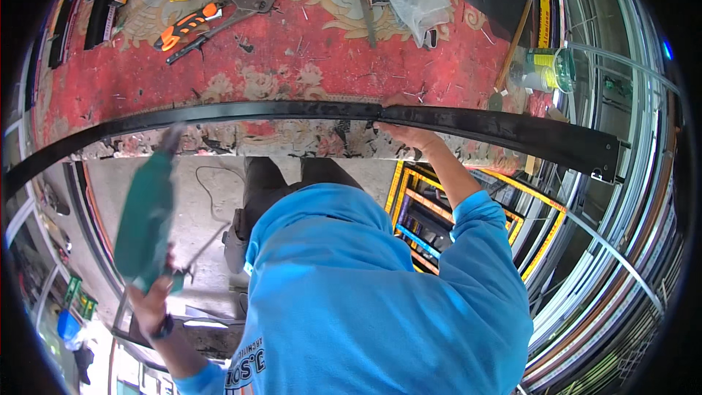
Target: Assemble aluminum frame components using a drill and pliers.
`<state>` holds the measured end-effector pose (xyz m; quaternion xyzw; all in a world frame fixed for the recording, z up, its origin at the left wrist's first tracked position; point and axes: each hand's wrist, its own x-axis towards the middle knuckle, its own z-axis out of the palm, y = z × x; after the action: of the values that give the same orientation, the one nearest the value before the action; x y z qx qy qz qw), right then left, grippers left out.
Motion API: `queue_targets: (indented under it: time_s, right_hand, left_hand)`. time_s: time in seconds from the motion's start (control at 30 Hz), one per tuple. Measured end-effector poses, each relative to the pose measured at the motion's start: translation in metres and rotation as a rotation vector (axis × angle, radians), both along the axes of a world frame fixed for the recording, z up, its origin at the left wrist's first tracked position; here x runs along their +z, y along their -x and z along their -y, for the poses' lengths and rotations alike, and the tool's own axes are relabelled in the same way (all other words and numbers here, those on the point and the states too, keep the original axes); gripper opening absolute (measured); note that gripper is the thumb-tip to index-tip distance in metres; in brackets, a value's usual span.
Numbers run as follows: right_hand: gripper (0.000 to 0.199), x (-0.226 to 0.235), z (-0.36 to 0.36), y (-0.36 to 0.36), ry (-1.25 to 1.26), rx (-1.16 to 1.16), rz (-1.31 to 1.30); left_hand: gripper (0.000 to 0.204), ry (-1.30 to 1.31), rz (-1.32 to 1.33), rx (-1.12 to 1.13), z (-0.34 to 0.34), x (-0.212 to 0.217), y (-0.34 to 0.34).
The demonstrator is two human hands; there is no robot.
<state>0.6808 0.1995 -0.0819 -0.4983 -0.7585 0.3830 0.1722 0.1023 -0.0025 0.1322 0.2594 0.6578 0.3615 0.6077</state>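
Observation:
My left hand (150, 304) is closed around the handle of a green electric drill (143, 212), held at the lower left and slightly blurred. The drill's tip points up toward a long black metal profile (278, 110); whether they touch I cannot tell. This profile lies across the near edge of the work table, and its right end, with small holes, sticks out past the table. My right hand (408, 134) grips the profile right of its middle, with the fingers partly hidden.
On the red patterned table covering (307, 51) lie an orange and black utility knife (189, 28), a yellow-handled plier-like tool (252, 4), a file (363, 7) and a clear plastic bag (420, 9). Long metal profiles (614, 271) are stacked along the right. A cable (205, 190) hangs below.

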Motion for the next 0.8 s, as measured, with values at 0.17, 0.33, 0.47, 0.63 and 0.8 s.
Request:
queue_targets:
  time_s: [0.17,0.33,0.47,0.63,0.8]
  right_hand:
    - [0.042,-0.012,-0.008,-0.012,-0.151,0.193,0.059]
    - [0.048,-0.006,-0.006,-0.006,-0.141,0.181,0.172]
    - [0.049,-0.002,-0.004,-0.008,-0.034,0.029,0.057]
    - [0.043,-0.031,-0.006,-0.025,-0.254,0.274,0.08]
    - [0.032,-0.04,-0.031,-0.031,0.152,0.551,0.314]
  left_hand:
    - [0.067,-0.011,0.357,-0.213,-0.092,-0.074,-0.113]
    - [0.067,-0.05,0.467,-0.271,-0.125,-0.126,-0.158]
    - [0.068,-0.02,0.463,-0.309,-0.14,-0.141,-0.168]
    - [0.067,0.041,0.545,-0.268,-0.154,-0.153,-0.161]
    - [0.06,0.004,0.679,-0.161,-0.156,-0.138,-0.158]
